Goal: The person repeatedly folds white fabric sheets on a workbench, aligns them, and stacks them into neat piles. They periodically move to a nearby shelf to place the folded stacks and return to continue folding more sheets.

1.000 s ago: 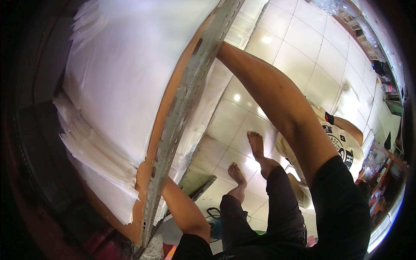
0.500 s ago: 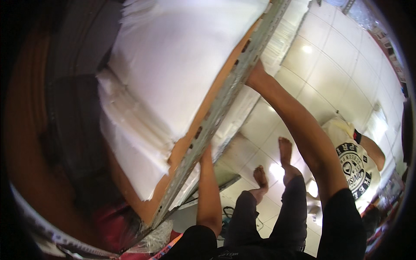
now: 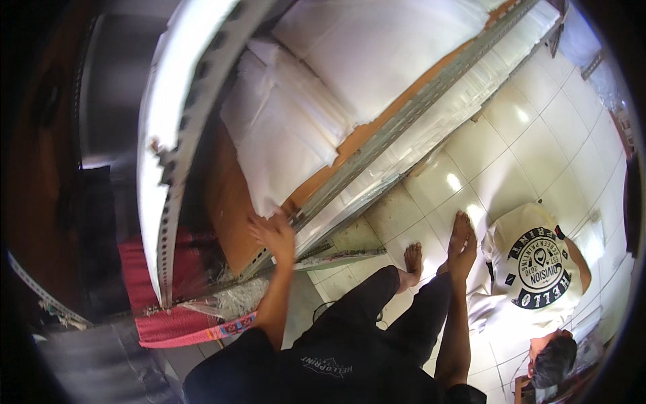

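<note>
My left hand is spread, slightly blurred, and holds nothing. It hovers by the front corner of a brown shelf board, next to the perforated metal rail. Stacks of thin white sheets lie on this board; whether they are plastic or paper I cannot tell. My right hand hangs low beside my right leg with its fingers loosely extended, apart from the shelf. Nothing shows in it.
A perforated metal post rises left of the board. Below the rail lie more white stacks. Red cloth and crumpled clear plastic sit near the shelf's lower end. On the tiled floor at right, another person in a cream printed shirt is close by.
Both my hands have come away from the shelf rail: the left moved to the board's near corner, the right dropped beside my leg. The view has shifted, showing the metal post and more of the other person.
</note>
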Demonstrator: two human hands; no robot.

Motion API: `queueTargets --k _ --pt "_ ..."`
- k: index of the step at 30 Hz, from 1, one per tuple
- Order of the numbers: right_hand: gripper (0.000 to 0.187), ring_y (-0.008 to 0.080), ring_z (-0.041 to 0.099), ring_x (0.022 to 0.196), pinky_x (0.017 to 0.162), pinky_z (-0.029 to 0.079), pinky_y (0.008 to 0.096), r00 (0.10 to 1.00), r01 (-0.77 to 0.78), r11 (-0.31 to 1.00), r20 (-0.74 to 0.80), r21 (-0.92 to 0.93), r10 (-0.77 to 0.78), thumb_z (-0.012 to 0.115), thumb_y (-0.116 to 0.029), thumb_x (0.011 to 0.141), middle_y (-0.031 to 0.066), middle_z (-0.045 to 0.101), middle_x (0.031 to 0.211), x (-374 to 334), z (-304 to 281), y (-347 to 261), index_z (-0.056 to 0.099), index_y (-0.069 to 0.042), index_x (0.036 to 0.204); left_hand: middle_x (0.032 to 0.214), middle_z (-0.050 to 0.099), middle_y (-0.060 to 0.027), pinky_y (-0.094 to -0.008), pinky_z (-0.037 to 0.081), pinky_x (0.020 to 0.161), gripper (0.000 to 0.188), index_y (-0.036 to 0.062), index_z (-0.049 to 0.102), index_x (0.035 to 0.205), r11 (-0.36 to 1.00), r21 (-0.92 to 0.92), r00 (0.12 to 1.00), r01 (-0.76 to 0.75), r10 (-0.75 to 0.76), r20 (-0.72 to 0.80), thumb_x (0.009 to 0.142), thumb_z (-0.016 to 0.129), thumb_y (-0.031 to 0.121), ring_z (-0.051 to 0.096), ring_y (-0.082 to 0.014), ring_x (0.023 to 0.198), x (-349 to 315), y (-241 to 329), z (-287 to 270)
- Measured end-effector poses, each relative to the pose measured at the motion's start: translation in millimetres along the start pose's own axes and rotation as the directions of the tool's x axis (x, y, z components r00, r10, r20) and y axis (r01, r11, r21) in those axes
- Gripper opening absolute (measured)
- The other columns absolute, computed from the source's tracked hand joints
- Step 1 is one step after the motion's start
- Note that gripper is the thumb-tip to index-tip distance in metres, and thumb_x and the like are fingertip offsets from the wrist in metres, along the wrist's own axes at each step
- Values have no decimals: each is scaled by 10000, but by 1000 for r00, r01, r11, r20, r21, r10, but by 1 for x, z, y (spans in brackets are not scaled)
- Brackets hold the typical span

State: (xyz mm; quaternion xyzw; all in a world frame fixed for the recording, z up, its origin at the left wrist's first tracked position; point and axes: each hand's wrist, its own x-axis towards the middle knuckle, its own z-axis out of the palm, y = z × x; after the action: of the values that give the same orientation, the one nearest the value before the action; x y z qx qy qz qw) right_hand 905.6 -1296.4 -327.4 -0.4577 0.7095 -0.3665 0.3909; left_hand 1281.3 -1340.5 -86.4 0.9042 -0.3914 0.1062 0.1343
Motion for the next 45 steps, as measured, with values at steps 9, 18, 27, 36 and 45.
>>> queueTargets --k 9,18,27,36,45 --pt "655 241 708 943 830 573 355 921 -321 946 223 -37 321 732 -52 815 174 706 1058 -162 -40 74 490 -5 1422 1590 224 -275 -573 331 1112 1126 -115 313 1475 801 -347 858 488 -366 361 691 847 491 313 -412 1428 67 -25 24" --pt "460 245 663 873 821 534 377 932 -244 968 289 55 218 732 -187 824 137 682 980 -152 -2 43 617 -5 1230 1338 603 -186 -433 466 1026 759 -20 613 1271 664 -554 863 502 -342 372 682 824 410 571 -326 1226 120 -88 113" --pt "521 347 689 1066 964 526 414 932 69 998 357 0 -65 775 -168 845 206 710 1110 -90 -36 -118 605 6 1306 1309 611 -170 -413 487 1002 592 12 559 1351 404 -528 648 747 -265 714 815 720 206 617 -328 1122 167 -153 107" --pt "879 416 485 1337 1150 367 479 336 941 301 488 -152 -805 771 -172 812 284 497 1431 -89 44 -346 323 -9 1550 1316 606 -212 -350 462 994 601 -87 461 1397 551 -769 915 324 23 402 836 673 -36 611 -276 1141 5 -45 -41" --pt "383 409 703 760 667 576 497 795 571 809 339 -141 -503 596 -46 844 257 689 821 -195 38 -347 580 157 1169 1252 637 -188 -376 527 949 465 -84 502 1357 453 -766 564 456 519 643 932 638 46 650 -259 1067 -25 -20 -178"
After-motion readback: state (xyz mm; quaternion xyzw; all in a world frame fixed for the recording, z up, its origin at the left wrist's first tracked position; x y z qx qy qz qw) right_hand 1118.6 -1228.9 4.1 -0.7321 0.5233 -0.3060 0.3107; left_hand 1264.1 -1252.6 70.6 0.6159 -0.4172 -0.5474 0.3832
